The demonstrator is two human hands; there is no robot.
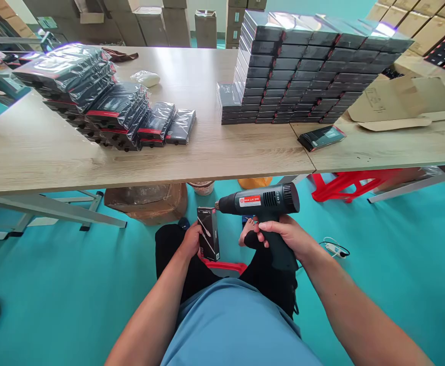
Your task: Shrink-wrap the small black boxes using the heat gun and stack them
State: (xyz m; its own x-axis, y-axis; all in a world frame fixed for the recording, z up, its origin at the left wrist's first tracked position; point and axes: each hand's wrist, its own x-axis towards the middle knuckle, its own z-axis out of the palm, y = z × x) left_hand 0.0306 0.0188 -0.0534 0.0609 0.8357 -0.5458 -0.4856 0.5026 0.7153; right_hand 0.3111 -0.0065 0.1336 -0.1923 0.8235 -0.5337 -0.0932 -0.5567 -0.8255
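Note:
Below the table's front edge, my left hand (192,239) grips a slim black box (208,235) by its left side, with the box held upright. My right hand (283,235) is wrapped round the handle of a black heat gun (262,200) with a red and white label. The gun's nozzle points left at the top right edge of the box, very close to it; whether they touch I cannot tell.
On the wooden table (207,162) stand loosely wrapped black boxes (119,104) at left and a tall neat stack (302,76) at right. One box (321,138) lies near the front edge, beside flattened cardboard (405,101). A brown carton (150,203) sits underneath.

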